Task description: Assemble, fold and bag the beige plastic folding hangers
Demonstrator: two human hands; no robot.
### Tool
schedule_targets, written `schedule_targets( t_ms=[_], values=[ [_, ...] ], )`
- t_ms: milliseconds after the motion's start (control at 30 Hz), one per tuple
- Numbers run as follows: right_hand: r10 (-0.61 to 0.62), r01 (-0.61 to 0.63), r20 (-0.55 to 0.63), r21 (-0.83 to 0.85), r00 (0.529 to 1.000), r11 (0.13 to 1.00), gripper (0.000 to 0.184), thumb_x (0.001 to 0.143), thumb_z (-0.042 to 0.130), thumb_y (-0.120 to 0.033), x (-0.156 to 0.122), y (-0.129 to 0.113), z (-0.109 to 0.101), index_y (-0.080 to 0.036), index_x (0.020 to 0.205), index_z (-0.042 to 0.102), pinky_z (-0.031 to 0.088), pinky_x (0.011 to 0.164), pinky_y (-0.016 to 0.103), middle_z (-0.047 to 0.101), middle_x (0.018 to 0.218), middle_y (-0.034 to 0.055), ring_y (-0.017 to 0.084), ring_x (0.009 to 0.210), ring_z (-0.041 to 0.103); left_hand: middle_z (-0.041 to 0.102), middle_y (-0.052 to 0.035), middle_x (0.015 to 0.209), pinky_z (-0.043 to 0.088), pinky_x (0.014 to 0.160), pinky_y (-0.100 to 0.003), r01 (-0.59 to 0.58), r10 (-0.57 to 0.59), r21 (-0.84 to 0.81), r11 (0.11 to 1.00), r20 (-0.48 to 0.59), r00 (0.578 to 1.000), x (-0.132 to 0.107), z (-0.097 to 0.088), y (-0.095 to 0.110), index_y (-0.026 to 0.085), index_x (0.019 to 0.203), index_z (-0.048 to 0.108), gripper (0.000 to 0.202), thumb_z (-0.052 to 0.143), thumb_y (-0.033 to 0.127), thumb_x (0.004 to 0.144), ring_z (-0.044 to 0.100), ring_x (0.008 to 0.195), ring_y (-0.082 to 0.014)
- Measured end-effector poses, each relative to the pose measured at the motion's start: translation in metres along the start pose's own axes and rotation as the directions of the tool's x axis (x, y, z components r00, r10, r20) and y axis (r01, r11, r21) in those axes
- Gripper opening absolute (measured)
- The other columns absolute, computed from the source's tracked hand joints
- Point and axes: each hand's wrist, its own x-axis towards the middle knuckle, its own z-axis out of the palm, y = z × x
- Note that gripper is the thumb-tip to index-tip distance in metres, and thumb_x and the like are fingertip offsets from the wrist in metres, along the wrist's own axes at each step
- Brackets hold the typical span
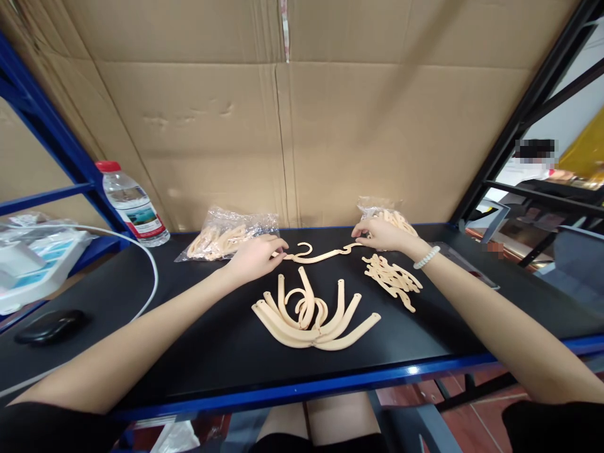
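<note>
A cream plastic hanger (pixel 317 255) with a hook on top lies near the back of the black table (pixel 202 352). My left hand (pixel 257 257) pinches its left end and my right hand (pixel 383 234) pinches its right end. In front of it lies a pile of curved cream hanger arms and hooks (pixel 314 314). A heap of small cream pieces (pixel 392 278) lies just below my right wrist, which wears a white bead bracelet.
A clear bag of cream parts (pixel 225 239) lies behind my left hand, another bag (pixel 384 211) behind my right. A water bottle (pixel 133 204) stands at back left. A white cable (pixel 146 251), a black mouse (pixel 51 325) and cardboard wall (pixel 292 126) surround.
</note>
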Motion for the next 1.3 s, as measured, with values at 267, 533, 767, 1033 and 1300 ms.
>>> schedule_targets(
  t_ms=[267,533,767,1033,1300],
  values=[
    [0.045,-0.06,0.085,0.185,0.995,0.981,0.022,0.084,0.057,-0.032,-0.047,-0.024,-0.018,-0.017,0.088,0.072,0.048,0.062,0.028,0.072,0.077,0.0048,0.018,0.069,0.065,0.067,-0.0021,0.085,0.044,0.071,-0.028,-0.097,0.146,-0.284,0.954,0.158,0.977,-0.036,-0.03,0.059,0.02,0.09,0.069,0.023,0.062,0.042,0.086,0.061,0.078,-0.0175],
    [0.126,-0.176,0.208,0.245,0.97,0.954,0.027,0.084,0.055,-0.039,-0.06,-0.015,-0.018,-0.016,0.088,0.069,0.047,0.061,0.03,0.071,0.074,0.0062,0.02,0.067,0.064,0.06,-0.008,0.096,0.038,0.083,-0.045,-0.145,0.139,0.032,0.989,0.158,0.978,-0.062,-0.011,0.109,0.016,0.083,0.059,0.057,0.072,0.068,0.064,0.053,0.092,-0.0291],
    [0.145,-0.179,0.152,0.246,0.978,0.952,0.03,0.085,0.053,-0.044,-0.059,-0.015,-0.019,-0.018,0.086,0.066,0.046,0.063,0.031,0.069,0.072,0.0057,0.02,0.067,0.063,0.061,-0.0071,0.099,0.037,0.081,-0.043,-0.077,0.07,0.042,0.996,0.136,0.988,-0.066,-0.006,0.11,0.016,0.09,0.058,0.046,0.07,0.058,0.075,0.054,0.092,-0.0274],
    [0.141,-0.16,0.109,0.181,0.984,0.971,0.031,0.085,0.052,-0.044,-0.059,-0.013,-0.021,-0.018,0.09,0.068,0.043,0.06,0.029,0.068,0.074,0.0044,0.017,0.064,0.058,0.065,-0.0064,0.093,0.037,0.075,-0.037,-0.24,0.23,0.052,0.969,0.147,0.962,-0.061,0.009,0.098,0.015,0.09,0.058,0.031,0.064,0.045,0.087,0.058,0.088,-0.0252],
    [0.194,-0.216,0.127,0.194,0.973,0.957,0.027,0.084,0.054,-0.041,-0.06,-0.012,-0.018,-0.018,0.084,0.068,0.044,0.06,0.03,0.069,0.071,0.0045,0.019,0.066,0.061,0.065,-0.0051,0.094,0.037,0.075,-0.035,-0.265,0.266,-0.041,0.963,0.009,0.964,-0.055,0.012,0.082,0.016,0.095,0.058,0.017,0.056,0.033,0.094,0.058,0.087,-0.0219]
  ],
)
